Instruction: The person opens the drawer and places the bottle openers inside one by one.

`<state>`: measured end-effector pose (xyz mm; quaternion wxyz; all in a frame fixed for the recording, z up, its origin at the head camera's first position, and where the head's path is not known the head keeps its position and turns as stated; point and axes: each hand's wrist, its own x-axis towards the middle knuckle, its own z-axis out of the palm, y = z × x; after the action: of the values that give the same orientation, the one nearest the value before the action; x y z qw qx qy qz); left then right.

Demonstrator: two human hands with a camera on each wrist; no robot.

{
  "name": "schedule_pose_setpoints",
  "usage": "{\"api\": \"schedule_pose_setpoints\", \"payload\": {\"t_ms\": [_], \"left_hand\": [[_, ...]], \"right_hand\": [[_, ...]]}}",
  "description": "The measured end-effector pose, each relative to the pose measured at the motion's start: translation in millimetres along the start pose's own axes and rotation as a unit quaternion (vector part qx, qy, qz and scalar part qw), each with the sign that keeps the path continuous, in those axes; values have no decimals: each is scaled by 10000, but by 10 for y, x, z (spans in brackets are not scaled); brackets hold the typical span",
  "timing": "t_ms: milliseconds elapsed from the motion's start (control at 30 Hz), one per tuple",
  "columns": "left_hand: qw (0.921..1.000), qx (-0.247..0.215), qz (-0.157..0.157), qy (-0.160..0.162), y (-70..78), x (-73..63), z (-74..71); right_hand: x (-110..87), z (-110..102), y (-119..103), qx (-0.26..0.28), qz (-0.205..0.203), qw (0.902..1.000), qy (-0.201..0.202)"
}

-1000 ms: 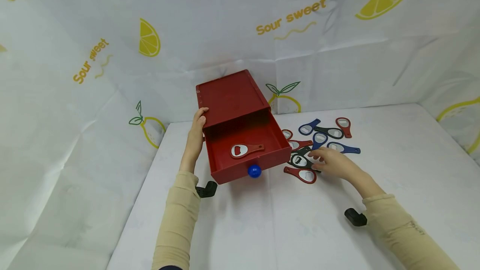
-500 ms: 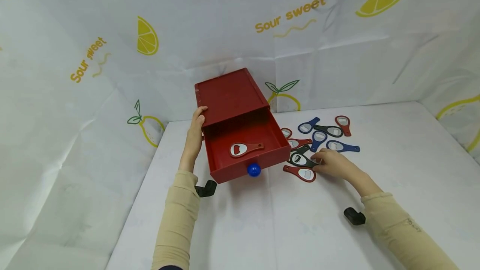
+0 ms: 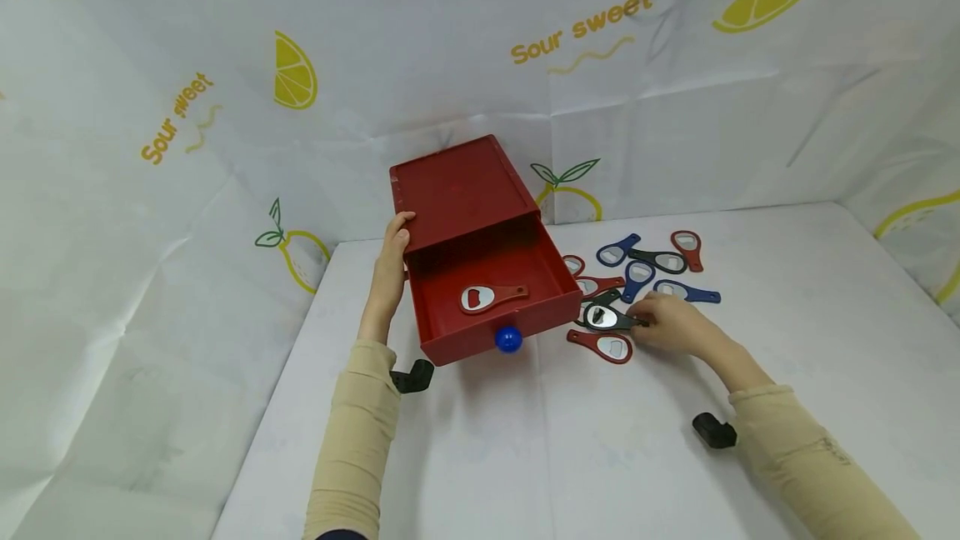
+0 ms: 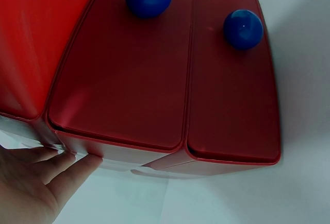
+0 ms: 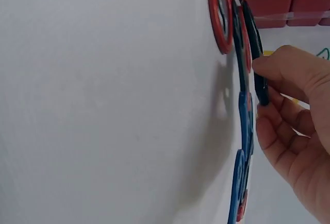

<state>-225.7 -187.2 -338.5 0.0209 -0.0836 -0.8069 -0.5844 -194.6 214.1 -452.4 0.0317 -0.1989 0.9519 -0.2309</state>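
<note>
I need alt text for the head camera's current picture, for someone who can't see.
A person's right hand pinches a dark bottle opener by its handle, beside more red, blue and dark openers on a white table. The left hand touches the side of a red box whose open drawer holds one red opener.

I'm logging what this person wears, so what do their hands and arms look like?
The left hand and right hand are bare. The left sleeve and right sleeve are beige, the right with a small dark mark. A stubby black piece juts out beside each sleeve.
</note>
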Motion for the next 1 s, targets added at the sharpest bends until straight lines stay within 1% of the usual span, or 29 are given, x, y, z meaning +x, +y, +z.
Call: {"api": "schedule_pose_setpoints", "payload": {"t_ms": [133, 267, 400, 533, 633, 733, 833, 1000], "left_hand": [[10000, -16, -3, -3, 0, 4, -4], [10000, -29, -8, -33, 1, 7, -7], [10000, -7, -9, -36, 0, 2, -6], [10000, 2, -14, -30, -1, -1, -3], [10000, -22, -22, -31, -1, -2, -2], [10000, -31, -25, -29, -4, 0, -2], [10000, -58, -23, -27, -7, 4, -2], [10000, -54, -15, 3, -12, 8, -6]], "right_hand": [[-24, -71, -13, 24, -99, 9998, 153], [-63, -161, -59, 111, -70, 9995, 275], [-107, -258, -108, 260, -108, 9982, 523], [-132, -364, -155, 319, -186, 9953, 898], [-140, -456, -194, 349, -379, 9903, 1293], [-139, -554, -236, 341, -679, 9827, 1691], [-140, -646, -282, 324, -913, 9748, 2007], [-144, -769, -378, 584, -1175, 9649, 2276]]}}
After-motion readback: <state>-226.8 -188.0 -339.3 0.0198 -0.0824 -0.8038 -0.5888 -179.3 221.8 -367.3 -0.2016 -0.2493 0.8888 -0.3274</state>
